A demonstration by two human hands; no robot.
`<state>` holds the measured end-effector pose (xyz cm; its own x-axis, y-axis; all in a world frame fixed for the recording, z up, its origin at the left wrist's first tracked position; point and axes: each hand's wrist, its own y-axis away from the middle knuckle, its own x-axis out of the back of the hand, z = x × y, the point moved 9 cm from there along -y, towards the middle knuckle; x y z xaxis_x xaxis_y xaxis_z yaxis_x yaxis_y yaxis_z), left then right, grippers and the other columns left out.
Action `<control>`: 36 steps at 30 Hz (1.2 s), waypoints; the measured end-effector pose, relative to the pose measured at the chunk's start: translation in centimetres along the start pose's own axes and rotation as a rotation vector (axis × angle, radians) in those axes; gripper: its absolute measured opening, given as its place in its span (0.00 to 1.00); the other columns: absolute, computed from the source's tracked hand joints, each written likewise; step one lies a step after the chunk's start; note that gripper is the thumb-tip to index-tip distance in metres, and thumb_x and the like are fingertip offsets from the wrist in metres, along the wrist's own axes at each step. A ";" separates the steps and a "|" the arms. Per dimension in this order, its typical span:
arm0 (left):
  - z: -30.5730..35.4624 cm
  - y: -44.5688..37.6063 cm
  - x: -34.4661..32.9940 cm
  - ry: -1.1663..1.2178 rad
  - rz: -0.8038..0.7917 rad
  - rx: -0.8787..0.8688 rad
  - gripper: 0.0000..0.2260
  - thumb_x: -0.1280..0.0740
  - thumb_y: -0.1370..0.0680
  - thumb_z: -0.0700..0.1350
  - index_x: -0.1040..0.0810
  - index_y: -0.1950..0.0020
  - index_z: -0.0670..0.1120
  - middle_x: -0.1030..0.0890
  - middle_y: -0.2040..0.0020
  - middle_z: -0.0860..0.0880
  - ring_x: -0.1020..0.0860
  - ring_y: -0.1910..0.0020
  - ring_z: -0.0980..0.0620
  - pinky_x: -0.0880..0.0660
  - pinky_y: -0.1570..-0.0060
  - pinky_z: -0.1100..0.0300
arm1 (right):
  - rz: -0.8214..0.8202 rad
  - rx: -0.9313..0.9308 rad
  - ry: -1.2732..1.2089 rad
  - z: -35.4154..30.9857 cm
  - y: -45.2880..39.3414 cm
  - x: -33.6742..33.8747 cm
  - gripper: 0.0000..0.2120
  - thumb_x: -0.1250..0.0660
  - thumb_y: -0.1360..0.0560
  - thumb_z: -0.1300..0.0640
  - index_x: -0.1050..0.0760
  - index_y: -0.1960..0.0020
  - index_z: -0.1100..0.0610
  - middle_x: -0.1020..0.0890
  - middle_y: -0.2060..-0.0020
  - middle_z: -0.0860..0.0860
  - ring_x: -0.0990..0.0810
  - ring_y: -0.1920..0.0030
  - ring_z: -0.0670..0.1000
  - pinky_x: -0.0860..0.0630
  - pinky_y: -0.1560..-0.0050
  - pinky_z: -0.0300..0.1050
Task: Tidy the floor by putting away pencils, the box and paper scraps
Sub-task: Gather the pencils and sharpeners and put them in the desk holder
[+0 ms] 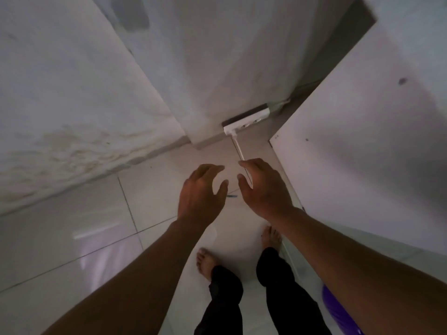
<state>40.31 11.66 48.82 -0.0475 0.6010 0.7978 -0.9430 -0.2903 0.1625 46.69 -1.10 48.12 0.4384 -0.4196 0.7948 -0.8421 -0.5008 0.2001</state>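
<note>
A thin blue pencil lies on the white tiled floor, mostly hidden behind my left hand. My left hand hangs above the floor with fingers apart and holds nothing. My right hand is beside it, a little to the right, also spread and holding nothing. Both hands hover over the spot between the pencil and a white cable. No box or paper scraps show.
A white power strip lies by the wall corner, its cable running toward my hands. White walls stand left and ahead, a white panel on the right. My bare feet are below. A purple object sits at the lower right.
</note>
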 end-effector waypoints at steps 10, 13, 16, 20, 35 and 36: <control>-18.1 -4.1 -22.6 -0.033 -0.129 0.029 0.17 0.28 0.25 0.45 0.21 0.36 0.47 0.20 0.40 0.47 0.21 0.43 0.46 0.22 0.45 0.46 | -0.231 -0.047 0.088 15.2 -5.0 -24.2 0.17 0.38 0.21 0.52 0.27 0.33 0.53 0.22 0.39 0.49 0.23 0.40 0.51 0.26 0.39 0.50; -22.5 -5.0 -28.8 -0.056 -0.167 0.032 0.19 0.26 0.26 0.44 0.22 0.35 0.47 0.20 0.40 0.46 0.21 0.43 0.45 0.22 0.46 0.45 | -0.281 -0.041 0.092 18.8 -5.9 -30.5 0.17 0.36 0.22 0.53 0.27 0.34 0.54 0.22 0.40 0.49 0.23 0.42 0.51 0.25 0.42 0.50; -25.8 -5.7 -33.4 -0.076 -0.206 0.025 0.21 0.25 0.28 0.45 0.21 0.35 0.48 0.20 0.40 0.47 0.21 0.44 0.45 0.22 0.47 0.46 | -0.322 -0.028 0.128 21.8 -6.4 -35.5 0.17 0.34 0.22 0.53 0.26 0.34 0.54 0.23 0.41 0.49 0.23 0.43 0.51 0.26 0.44 0.46; -28.3 -5.5 -37.3 -0.119 -0.269 0.001 0.20 0.24 0.29 0.46 0.20 0.38 0.48 0.20 0.41 0.47 0.23 0.44 0.45 0.25 0.46 0.50 | -0.349 0.011 0.241 24.7 -6.4 -40.1 0.16 0.32 0.24 0.51 0.24 0.38 0.53 0.23 0.45 0.50 0.23 0.48 0.52 0.28 0.50 0.46; -22.0 -5.1 -29.9 -0.076 -0.254 0.007 0.03 0.35 0.21 0.43 0.23 0.49 0.46 0.21 0.53 0.46 0.21 0.56 0.42 0.22 0.57 0.48 | -0.156 0.112 0.231 18.3 -6.1 -29.3 0.04 0.37 0.22 0.58 0.24 0.50 0.53 0.22 0.56 0.49 0.23 0.56 0.53 0.31 0.54 0.50; -20.3 -5.1 -28.0 -0.050 -0.233 -0.010 0.03 0.35 0.20 0.43 0.24 0.49 0.45 0.22 0.53 0.45 0.21 0.57 0.41 0.22 0.59 0.46 | -0.129 0.117 0.213 16.9 -6.0 -26.8 0.06 0.37 0.23 0.57 0.24 0.47 0.53 0.22 0.53 0.49 0.22 0.53 0.53 0.30 0.52 0.50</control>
<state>39.71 11.44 13.84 0.1878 0.6135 0.7671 -0.9297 -0.1408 0.3402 45.29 0.32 15.90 0.4530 -0.1841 0.8723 -0.7362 -0.6291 0.2495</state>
